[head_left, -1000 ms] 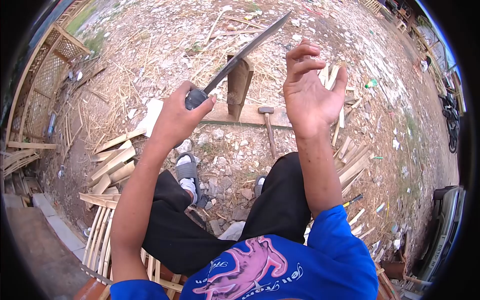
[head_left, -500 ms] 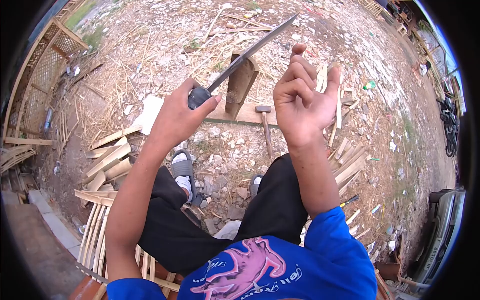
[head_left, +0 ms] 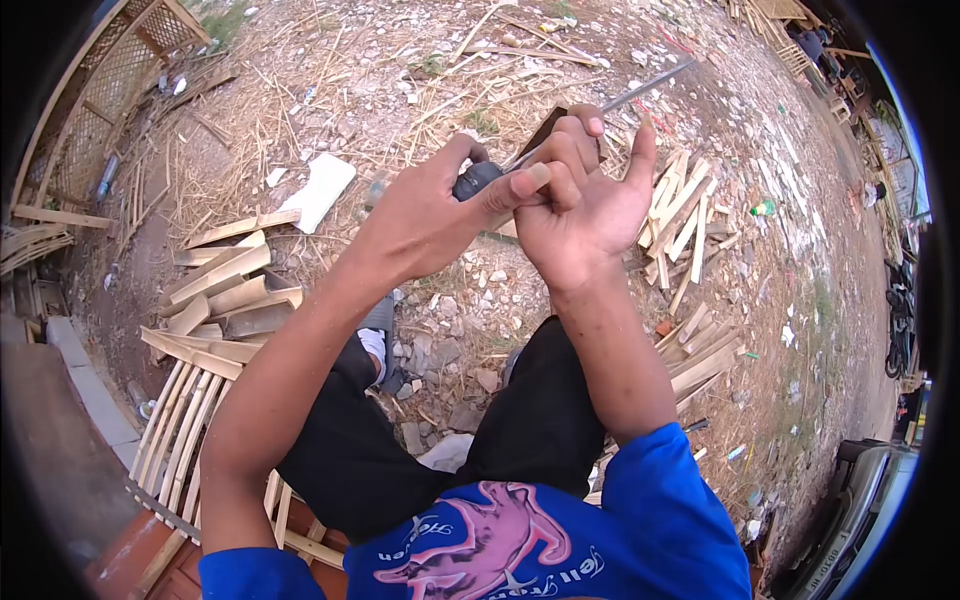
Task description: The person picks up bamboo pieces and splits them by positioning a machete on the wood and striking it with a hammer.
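Note:
My left hand (head_left: 415,225) is closed around the black handle of a long-bladed knife (head_left: 477,180). The blade slants up and away to the right, its middle hidden behind the fingers of my right hand (head_left: 590,215). That hand is palm up, thumb stretched apart, fingers partly curled at the blade and close to my left thumb; whether they touch the blade I cannot make out. Beyond the fingers shows part of a brown wooden piece (head_left: 548,132), mostly covered by my hands.
Split bamboo pieces (head_left: 225,275) lie in a pile at left, above a slatted bamboo frame (head_left: 180,430). More split strips (head_left: 685,215) lie at right. A white sheet (head_left: 325,190) rests on the littered ground. A parked vehicle (head_left: 865,520) stands at lower right.
My left hand has moved right with the knife, bringing the blade behind my right hand's fingers. The hammer on the ground is now hidden by my hands. The view has shifted slightly.

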Motion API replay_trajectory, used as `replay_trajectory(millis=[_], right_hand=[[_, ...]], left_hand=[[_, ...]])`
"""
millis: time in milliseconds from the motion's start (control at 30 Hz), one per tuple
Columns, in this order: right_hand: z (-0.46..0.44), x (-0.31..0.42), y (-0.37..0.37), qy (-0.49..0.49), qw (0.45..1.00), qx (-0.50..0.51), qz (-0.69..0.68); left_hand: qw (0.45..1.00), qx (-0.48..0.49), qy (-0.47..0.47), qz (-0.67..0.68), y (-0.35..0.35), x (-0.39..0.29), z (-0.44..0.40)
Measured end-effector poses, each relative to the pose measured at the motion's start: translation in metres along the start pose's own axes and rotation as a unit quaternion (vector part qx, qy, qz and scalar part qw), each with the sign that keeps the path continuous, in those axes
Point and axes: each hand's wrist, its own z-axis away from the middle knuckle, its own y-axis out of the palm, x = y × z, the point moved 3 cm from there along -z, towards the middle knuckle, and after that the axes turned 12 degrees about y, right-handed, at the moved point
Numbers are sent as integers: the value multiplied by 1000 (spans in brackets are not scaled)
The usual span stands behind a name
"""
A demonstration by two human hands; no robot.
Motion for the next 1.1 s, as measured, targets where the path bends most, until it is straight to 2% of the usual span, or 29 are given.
replay_trajectory(millis=[100, 200, 500, 700, 900, 1100], right_hand=[[-3, -4, -3, 5, 1000, -3, -1], [-2, -6, 0, -28, 999, -24, 17], [-2, -8, -2, -28, 999, -17, 42], [-2, -8, -4, -31, 998, -29, 53], [-2, -7, -4, -27, 999, -20, 43], [-2, -6, -5, -25, 999, -16, 44]], left_hand=[[999, 39, -1, -30, -2, -3, 3], [999, 39, -25, -26, -4, -2, 5], [996, 54, -35, -58, -4, -2, 6], [999, 38, -13, -32, -3, -1, 6], [997, 60, -47, -5, -5, -9, 6], [998, 50, -25, 2, -2, -6, 5]])
